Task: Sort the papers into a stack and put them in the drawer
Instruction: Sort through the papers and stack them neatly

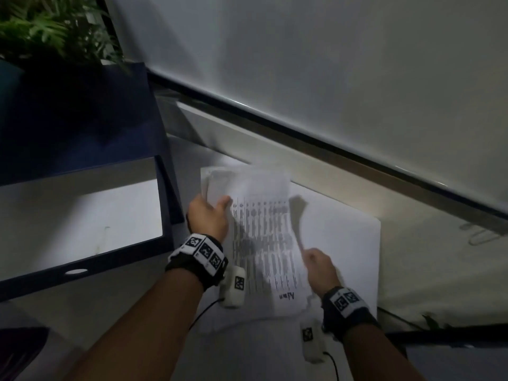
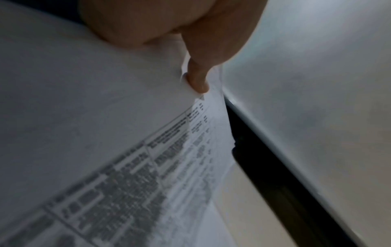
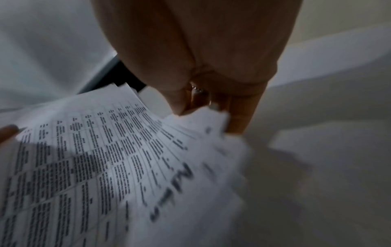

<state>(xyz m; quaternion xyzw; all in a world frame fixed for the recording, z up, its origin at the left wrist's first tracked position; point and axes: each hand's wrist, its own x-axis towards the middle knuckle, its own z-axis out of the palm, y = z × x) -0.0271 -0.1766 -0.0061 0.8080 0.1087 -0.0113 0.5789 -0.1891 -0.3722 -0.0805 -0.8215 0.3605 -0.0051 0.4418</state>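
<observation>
A sheaf of white printed papers (image 1: pixel 264 237) with a dense table of text is held up between both hands above the floor. My left hand (image 1: pixel 210 215) grips its far left edge, thumb on top; in the left wrist view a fingertip (image 2: pixel 197 83) pinches the sheets (image 2: pixel 105 150). My right hand (image 1: pixel 319 268) pinches the near right edge, and its fingers (image 3: pixel 239 115) curl round the paper (image 3: pixel 105 167) in the right wrist view. A blank white sheet (image 1: pixel 343 237) lies flat under them. The dark blue drawer (image 1: pixel 82 259) stands open at the left with a pale bottom.
The dark blue cabinet (image 1: pixel 82 119) rises behind the drawer, with a green plant (image 1: pixel 49 31) above it. A white wall (image 1: pixel 330 64) with a dark skirting strip (image 1: pixel 330 144) runs diagonally behind the papers. Paper clips (image 1: pixel 481 235) lie on the floor at right.
</observation>
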